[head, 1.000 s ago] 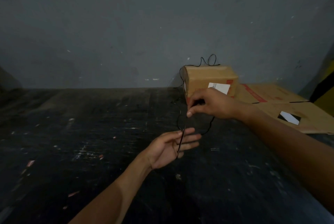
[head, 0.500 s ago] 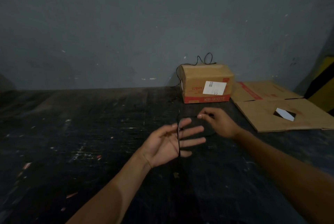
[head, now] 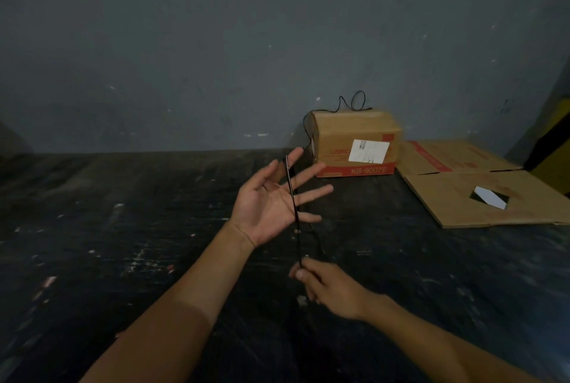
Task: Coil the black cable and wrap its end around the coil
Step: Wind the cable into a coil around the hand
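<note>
Thin black cable (head: 291,194), taut, near-vertical

Left hand (head: 271,206) raised, palm up, fingers spread; right hand (head: 330,287) lower, fingertips pinched.

right hand (head: 331,285): was up by the cardboard box (head: 357,143) 1 s ago, now low and near the body, below the left hand, pinching the black cable (head: 292,197)
black cable: now drawn taut down across the left palm to the right fingers
left hand (head: 271,200): raised, fingers spread wider, palm up
</note>
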`<state>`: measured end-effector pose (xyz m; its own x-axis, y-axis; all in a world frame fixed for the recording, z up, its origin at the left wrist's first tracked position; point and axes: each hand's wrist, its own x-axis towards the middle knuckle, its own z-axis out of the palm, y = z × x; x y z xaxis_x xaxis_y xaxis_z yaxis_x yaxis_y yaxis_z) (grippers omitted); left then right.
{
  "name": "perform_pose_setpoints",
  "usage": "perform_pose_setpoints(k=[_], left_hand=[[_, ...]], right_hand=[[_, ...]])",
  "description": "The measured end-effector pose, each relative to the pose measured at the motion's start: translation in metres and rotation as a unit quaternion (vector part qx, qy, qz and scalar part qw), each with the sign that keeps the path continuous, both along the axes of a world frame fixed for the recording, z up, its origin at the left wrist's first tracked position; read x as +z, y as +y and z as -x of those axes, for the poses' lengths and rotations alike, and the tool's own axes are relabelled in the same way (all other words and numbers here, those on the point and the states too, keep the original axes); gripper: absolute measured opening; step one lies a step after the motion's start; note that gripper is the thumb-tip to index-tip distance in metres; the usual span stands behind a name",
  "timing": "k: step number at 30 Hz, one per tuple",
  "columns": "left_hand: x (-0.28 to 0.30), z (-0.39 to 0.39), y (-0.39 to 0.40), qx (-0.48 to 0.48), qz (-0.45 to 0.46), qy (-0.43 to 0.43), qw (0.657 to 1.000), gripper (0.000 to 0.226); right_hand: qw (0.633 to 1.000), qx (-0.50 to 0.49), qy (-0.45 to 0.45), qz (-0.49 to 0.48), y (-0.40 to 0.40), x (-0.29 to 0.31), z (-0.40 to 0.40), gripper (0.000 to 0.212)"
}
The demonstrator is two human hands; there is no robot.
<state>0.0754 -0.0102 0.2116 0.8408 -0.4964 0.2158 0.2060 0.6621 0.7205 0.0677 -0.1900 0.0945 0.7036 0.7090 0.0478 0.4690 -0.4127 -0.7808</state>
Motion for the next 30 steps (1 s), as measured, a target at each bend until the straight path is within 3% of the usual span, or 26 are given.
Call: perform_pose_setpoints(k=[5,11,19,23,30], left_hand=[[-0.012,-0.008,0.010,0.085,-0.004,0.037,0.996,0.047],[-0.030,-0.006,0.028,0.107,-0.046,0.068,0.991,0.051],[-0.052,0.011,0.020,0.004,-0.165,0.100,0.981,0.055],[-0.057,0.017,0.007,-0.042,-0.242,0.082,0.966,0.050],[-0.050,0.020,-0.003,-0.091,-0.205,0.061,0.973,0.049]], right_hand=[[0.988,0.078,-0.102,0.080,0.008,0.036,0.021,0.020],[0.957,0.066,-0.235,0.157,-0.004,0.079,0.032,0.023],[0.935,0.027,-0.276,0.222,-0.023,0.155,-0.002,0.013],[0.919,-0.003,-0.344,0.194,-0.031,0.188,-0.018,0.013],[0.936,-0.035,-0.323,0.138,-0.040,0.193,-0.044,0.008]])
